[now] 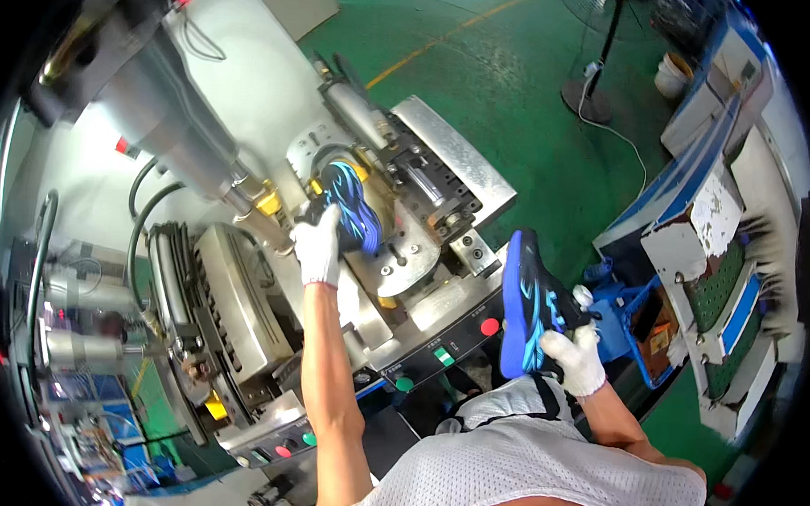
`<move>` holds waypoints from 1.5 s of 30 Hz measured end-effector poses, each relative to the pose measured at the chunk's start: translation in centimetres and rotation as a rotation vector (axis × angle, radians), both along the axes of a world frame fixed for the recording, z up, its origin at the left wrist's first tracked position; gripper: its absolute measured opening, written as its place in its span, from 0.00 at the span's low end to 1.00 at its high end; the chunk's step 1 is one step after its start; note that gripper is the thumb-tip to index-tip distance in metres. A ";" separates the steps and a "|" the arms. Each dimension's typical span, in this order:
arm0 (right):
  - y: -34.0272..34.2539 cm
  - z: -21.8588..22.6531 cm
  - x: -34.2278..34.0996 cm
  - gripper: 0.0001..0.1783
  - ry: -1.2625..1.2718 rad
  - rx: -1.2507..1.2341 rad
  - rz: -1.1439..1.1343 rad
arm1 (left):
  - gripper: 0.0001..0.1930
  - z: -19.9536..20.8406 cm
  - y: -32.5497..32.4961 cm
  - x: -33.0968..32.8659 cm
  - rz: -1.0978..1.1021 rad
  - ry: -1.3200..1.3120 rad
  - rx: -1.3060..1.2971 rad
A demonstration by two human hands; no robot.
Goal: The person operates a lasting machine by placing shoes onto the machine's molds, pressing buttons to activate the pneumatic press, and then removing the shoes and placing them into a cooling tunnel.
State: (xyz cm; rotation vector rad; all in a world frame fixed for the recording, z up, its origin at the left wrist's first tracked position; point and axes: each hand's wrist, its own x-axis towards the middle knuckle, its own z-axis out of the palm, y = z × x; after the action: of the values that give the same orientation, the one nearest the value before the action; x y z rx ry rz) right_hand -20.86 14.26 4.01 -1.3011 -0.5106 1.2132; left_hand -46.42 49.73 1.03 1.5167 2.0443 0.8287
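Held blue-patterned shoe (pixel 357 208) in left hand (pixel 318 247) at metal machine (pixel 408 269), ten o'clock, and gripped blue-soled shoe (pixel 530 311) in right hand (pixel 578 360), four o'clock.

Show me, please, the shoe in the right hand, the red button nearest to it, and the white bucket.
Shoe (pixel 533 302) in the right hand (pixel 576 360): head view, on its patterned side.
Red button (pixel 490 326): head view, on its top face.
White bucket (pixel 671 79): head view, on its outer wall.
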 end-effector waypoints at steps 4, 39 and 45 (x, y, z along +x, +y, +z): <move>10.6 3.7 -3.7 0.25 -0.339 -0.007 0.235 | 0.25 3.8 -14.9 -6.2 -0.120 -0.427 0.313; 3.7 -19.5 -22.6 0.47 -2.058 0.878 1.142 | 0.28 -23.1 -100.4 -13.5 1.706 -0.236 -0.342; -0.2 -14.5 -23.1 0.62 -2.005 0.398 1.250 | 0.38 -15.9 -104.9 -21.7 1.072 -0.414 -0.692</move>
State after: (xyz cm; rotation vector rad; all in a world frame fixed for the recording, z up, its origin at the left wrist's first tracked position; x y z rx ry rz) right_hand -43.95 14.11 -10.52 -1.4053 -3.0764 0.0382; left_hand -68.07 -55.12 -14.90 -0.1782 2.3528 0.5640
